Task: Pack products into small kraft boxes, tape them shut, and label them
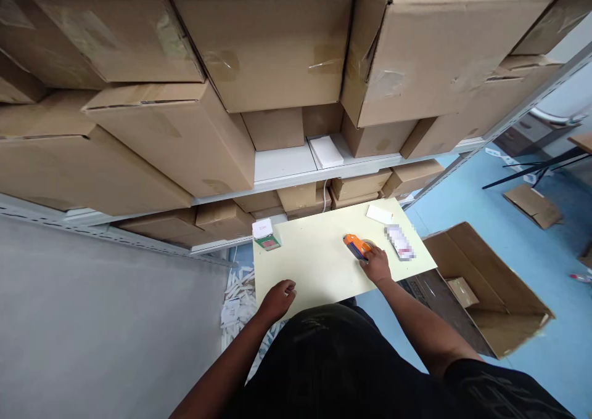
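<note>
My right hand (377, 266) is closed on the near end of an orange and blue tape dispenser (354, 244), which lies on a pale yellow tabletop (309, 259). Part of its tape roll shows beside my fingers. At the front left of the tabletop, my left hand (278, 300) has its fingers curled in, and nothing shows in it. A small white and green box (266, 234) stands at the back left corner. To the right of the dispenser lies a pixelated packet (400, 243), and behind that a flat white box (380, 214).
Shelves behind the table hold several cardboard cartons (272, 43) and a white box (326, 152). An open carton (499, 289) with a small box inside stands on the blue floor at right. White paper scraps (238, 302) lie left of the table, near a grey wall (111, 320).
</note>
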A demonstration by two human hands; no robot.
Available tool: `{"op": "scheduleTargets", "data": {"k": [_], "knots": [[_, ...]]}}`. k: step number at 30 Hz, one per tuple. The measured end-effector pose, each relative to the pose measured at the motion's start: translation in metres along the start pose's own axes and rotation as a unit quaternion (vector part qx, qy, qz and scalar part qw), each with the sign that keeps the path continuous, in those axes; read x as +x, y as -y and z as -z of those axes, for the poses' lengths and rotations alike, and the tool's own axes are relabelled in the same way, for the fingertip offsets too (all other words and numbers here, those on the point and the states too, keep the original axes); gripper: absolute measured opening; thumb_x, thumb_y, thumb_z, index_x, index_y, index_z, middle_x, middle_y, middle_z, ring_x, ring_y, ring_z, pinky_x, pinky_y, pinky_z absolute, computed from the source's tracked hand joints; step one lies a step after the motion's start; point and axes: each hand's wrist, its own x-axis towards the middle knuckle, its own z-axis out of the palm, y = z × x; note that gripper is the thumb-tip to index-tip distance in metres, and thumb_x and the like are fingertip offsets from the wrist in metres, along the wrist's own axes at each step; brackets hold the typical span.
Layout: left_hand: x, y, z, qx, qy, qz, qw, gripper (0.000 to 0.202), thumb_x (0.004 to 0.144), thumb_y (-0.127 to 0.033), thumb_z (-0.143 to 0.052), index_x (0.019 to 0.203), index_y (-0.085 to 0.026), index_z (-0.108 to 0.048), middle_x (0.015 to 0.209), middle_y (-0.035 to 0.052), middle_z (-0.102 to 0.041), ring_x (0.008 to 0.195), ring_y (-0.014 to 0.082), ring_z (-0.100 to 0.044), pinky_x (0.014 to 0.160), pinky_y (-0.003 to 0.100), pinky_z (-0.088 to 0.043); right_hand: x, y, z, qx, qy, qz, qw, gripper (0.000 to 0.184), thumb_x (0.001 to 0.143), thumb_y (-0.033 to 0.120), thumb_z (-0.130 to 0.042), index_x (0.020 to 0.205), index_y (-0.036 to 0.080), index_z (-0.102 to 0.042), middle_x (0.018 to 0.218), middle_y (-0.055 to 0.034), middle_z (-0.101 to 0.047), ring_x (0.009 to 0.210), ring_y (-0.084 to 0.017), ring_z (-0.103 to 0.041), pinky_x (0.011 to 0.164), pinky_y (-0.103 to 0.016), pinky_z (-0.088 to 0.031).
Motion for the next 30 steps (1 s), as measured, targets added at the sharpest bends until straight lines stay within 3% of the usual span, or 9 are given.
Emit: {"op": "scheduleTargets", "data": {"k": [5, 9, 13, 17, 20, 23, 30], "knots": [[-0.002, -0.001, -0.008, -0.015, -0.019, 0.02, 1.0, 0.021, 0.09, -0.023, -0.059, 0.108, -0.019, -0.069, 0.107, 0.0075, -0.075, 0.098, 0.0196, -0.069, 0.09, 0.031, -0.052, -0.025, -0.007, 0.014, 0.036, -0.064, 0.032, 0.997, 0.027, 0.086, 0.03, -0.061, 0.105, 0.02, -0.077, 0.107, -0.0127, -0.072, 0.108, -0.031, -0.064, 0.1, -0.045, -0.049], [-0.006, -0.015, -0.026, -0.037, -0.067, 0.04, 0.996, 0.021, 0.088, -0.024, -0.059, 0.106, -0.019, -0.07, 0.106, 0.0075, -0.075, 0.099, 0.0206, -0.07, 0.091, 0.033, -0.052, -0.018, -0.022, 0.023, 0.095, -0.053, 0.1, 0.989, 0.024, 0.086, 0.03, -0.06, 0.101, 0.023, -0.077, 0.102, -0.0095, -0.073, 0.103, -0.028, -0.065, 0.096, -0.042, -0.052], [-0.02, -0.044, -0.064, -0.083, -0.161, 0.077, 0.98, 0.022, 0.088, -0.027, -0.059, 0.105, -0.02, -0.07, 0.106, 0.0071, -0.075, 0.098, 0.0205, -0.07, 0.089, 0.033, -0.054, 0.01, -0.028, 0.037, 0.134, -0.017, 0.189, 0.973, 0.019, 0.086, 0.027, -0.059, 0.096, 0.024, -0.076, 0.103, -0.0092, -0.073, 0.11, -0.029, -0.064, 0.099, -0.043, -0.052], [-0.045, -0.081, -0.112, -0.135, -0.246, 0.133, 0.951, 0.022, 0.087, -0.026, -0.058, 0.105, -0.019, -0.07, 0.105, 0.0065, -0.075, 0.095, 0.0193, -0.07, 0.088, 0.033, -0.054, 0.028, -0.02, 0.054, 0.151, 0.048, 0.287, 0.945, 0.02, 0.09, 0.03, -0.057, 0.094, 0.021, -0.074, 0.099, -0.0097, -0.074, 0.108, -0.029, -0.064, 0.104, -0.046, -0.048], [-0.075, -0.103, -0.139, -0.155, -0.296, 0.156, 0.929, 0.022, 0.086, -0.026, -0.059, 0.105, -0.019, -0.07, 0.104, 0.0059, -0.075, 0.093, 0.0188, -0.07, 0.087, 0.032, -0.054, 0.03, -0.003, 0.063, 0.161, 0.106, 0.336, 0.922, 0.023, 0.093, 0.034, -0.055, 0.096, 0.02, -0.074, 0.102, -0.0098, -0.074, 0.104, -0.028, -0.066, 0.099, -0.044, -0.049], [-0.116, -0.113, -0.157, -0.168, -0.356, 0.182, 0.901, 0.023, 0.087, -0.025, -0.058, 0.105, -0.02, -0.07, 0.104, 0.0055, -0.075, 0.092, 0.0185, -0.069, 0.085, 0.031, -0.053, 0.022, 0.022, 0.065, 0.169, 0.162, 0.39, 0.891, 0.024, 0.093, 0.036, -0.054, 0.096, 0.021, -0.073, 0.102, -0.0097, -0.074, 0.104, -0.029, -0.066, 0.097, -0.044, -0.05], [-0.235, -0.111, -0.208, -0.199, -0.517, 0.274, 0.786, 0.023, 0.085, -0.026, -0.059, 0.105, -0.02, -0.071, 0.107, 0.0066, -0.073, 0.094, 0.0199, -0.069, 0.089, 0.033, -0.054, -0.031, 0.092, 0.052, 0.166, 0.249, 0.497, 0.815, 0.025, 0.092, 0.038, -0.053, 0.094, 0.024, -0.073, 0.102, -0.0096, -0.073, 0.102, -0.03, -0.065, 0.096, -0.044, -0.05]]}}
